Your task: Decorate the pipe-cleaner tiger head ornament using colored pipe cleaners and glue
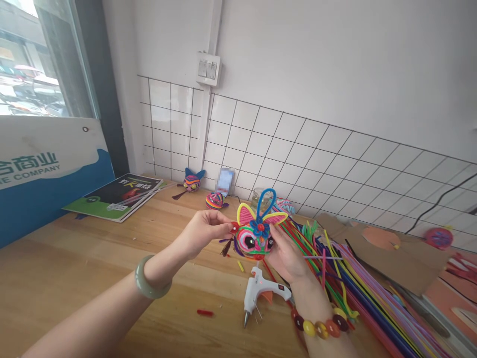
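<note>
A colourful pipe-cleaner animal head (245, 246) is held up over the table, with pink ears edged in yellow, dark eyes, a blue flower and a blue loop on top. My right hand (288, 256) grips it from its right side, thumb near the flower. At its left edge, my left hand (208, 231) pinches a small red piece (234, 228) with a white dot between thumb and forefinger. Whether that piece is fixed to the head I cannot tell. A dark tassel (226, 247) hangs just below. Under the head lies a white glue gun (257, 288), nozzle toward me.
Bundles of pipe cleaners (357, 283) cover the right side beside cardboard (391, 253). At the back stand another animal head (192, 181), a striped piece (215, 200) and a glass jar (262, 198). A book (112, 199) lies left; a red scrap (204, 313) lies in front.
</note>
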### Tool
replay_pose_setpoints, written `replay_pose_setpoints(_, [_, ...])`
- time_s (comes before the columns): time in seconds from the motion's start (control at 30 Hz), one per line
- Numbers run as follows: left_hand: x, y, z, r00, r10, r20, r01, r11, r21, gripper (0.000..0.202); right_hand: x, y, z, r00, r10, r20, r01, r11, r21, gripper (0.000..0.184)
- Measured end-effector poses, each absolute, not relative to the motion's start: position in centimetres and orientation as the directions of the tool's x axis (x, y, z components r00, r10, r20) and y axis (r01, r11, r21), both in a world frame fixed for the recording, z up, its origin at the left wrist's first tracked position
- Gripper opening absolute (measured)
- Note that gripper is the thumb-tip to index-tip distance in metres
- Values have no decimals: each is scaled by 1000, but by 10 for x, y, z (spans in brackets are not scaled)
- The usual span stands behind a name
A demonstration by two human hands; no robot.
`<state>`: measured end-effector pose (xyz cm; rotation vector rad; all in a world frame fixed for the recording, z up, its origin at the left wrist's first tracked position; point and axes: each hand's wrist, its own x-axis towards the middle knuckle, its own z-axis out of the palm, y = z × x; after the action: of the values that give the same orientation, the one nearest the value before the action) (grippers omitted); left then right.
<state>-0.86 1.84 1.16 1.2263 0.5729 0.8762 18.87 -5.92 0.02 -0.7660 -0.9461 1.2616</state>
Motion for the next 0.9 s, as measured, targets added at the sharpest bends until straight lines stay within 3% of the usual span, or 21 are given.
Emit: replay_pose_setpoints(0.9, [-7, 17, 13, 549, 834, 54, -256, 106, 961, 34, 186, -58, -1, 118, 982, 150, -448, 187, -874, 27])
